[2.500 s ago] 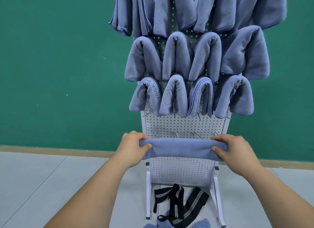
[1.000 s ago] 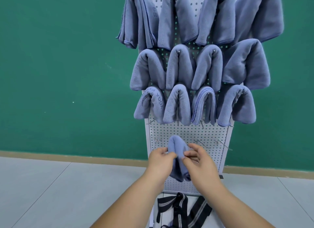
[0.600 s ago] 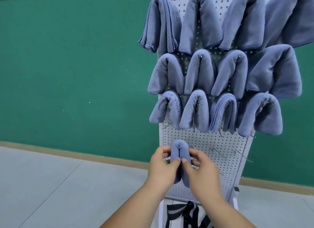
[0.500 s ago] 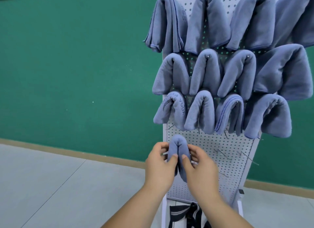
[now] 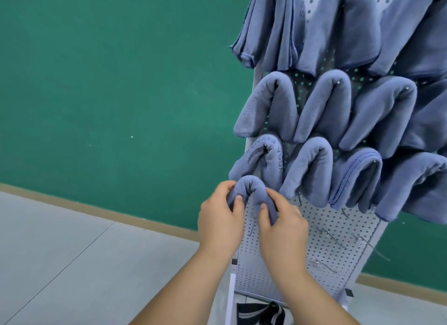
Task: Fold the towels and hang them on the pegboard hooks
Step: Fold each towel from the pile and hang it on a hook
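Two hands: in the head view both are raised at the left edge of the pegboard (image 5: 314, 240), close side by side, each holding one leg of the same folded towel (image 5: 249, 185).
Left hand (image 5: 219, 222): fingers and thumb are curled onto the towel's left leg, with the thumb tip pressed into the cloth.
Right hand (image 5: 280, 225): fingers and thumb pinch the right leg, which runs down into the palm.
Folded towel: blue-grey and bent into an upside-down U, with the arch on top between the two hands. It sits in front of the board's left side, right up against the bottom of the lowest hung towel on the left. Whether a hook carries it cannot be told.
Pegboard: a white perforated panel on a white stand, leaning to the right in this view.
Hung towels (image 5: 312, 165): three rows of blue-grey towels are draped over hooks and cover the upper board. The lowest left one bears printed lettering.
Bare hooks (image 5: 367, 245): several thin metal hooks stick out of the uncovered lower board, to the right of the hands.
Surroundings: a green wall (image 5: 121, 82) with tan skirting (image 5: 121, 218) above a pale grey floor (image 5: 72, 264). A black striped strap (image 5: 261, 315) lies at the foot of the stand.
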Demonstrator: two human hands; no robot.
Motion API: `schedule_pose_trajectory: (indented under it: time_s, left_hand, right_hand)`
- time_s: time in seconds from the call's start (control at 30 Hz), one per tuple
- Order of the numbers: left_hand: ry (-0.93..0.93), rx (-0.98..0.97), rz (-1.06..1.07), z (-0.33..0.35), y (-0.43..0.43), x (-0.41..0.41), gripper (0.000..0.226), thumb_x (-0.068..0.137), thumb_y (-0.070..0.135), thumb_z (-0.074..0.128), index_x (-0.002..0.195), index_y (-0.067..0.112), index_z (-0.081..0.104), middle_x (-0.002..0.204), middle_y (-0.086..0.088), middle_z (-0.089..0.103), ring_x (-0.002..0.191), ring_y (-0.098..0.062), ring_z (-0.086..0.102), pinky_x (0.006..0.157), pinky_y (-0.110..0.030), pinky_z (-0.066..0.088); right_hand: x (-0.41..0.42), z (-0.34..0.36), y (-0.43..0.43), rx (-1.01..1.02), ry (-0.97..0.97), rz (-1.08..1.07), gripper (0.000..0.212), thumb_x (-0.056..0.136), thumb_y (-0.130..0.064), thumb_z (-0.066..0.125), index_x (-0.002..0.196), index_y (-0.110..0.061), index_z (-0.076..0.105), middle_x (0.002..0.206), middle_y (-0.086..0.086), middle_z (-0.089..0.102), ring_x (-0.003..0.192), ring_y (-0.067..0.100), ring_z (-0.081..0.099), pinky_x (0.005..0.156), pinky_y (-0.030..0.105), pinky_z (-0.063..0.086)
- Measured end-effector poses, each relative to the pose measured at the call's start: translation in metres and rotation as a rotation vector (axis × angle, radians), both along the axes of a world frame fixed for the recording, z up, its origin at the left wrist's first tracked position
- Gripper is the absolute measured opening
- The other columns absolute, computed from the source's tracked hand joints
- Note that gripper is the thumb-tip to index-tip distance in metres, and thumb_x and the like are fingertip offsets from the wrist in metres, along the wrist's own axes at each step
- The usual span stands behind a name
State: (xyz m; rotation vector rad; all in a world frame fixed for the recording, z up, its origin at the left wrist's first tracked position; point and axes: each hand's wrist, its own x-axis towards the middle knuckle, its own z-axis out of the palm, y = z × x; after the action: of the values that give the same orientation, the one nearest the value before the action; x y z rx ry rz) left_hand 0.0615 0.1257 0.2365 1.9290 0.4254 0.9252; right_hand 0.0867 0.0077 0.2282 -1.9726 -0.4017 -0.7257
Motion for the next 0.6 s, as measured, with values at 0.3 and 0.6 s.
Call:
schedule_pose_trajectory:
  time_s: [0.3,0.6]
  left_hand:
    - [-0.108,-0.052,0.145,-0.005,0.003,0.036,0.030,0.098,0.014,0.057,0.120,0.034,0.065,0.112,0.016,0.070,0.101,-0.012,0.065,0.086,-0.031,0.052]
    - [0.103,-0.004,0.018,-0.025,0.006,0.050,0.021,0.095,0.015,0.063,0.108,0.032,0.066,0.088,0.018,0.067,0.087,-0.015,0.066,0.076,-0.032,0.052]
  right_hand:
    - [0.028,-0.010,0.010,-0.009,0.017,-0.114,0.032,0.099,-0.020,0.066,0.130,-0.028,0.070,0.101,-0.007,0.074,0.095,0.022,0.068,0.082,0.038,0.056]
    - [0.041,-0.023,0.014,-0.112,0.091,-0.226,0.033,0.099,-0.026,0.065,0.130,-0.038,0.069,0.113,-0.008,0.076,0.098,0.025,0.070,0.077,0.041,0.057]
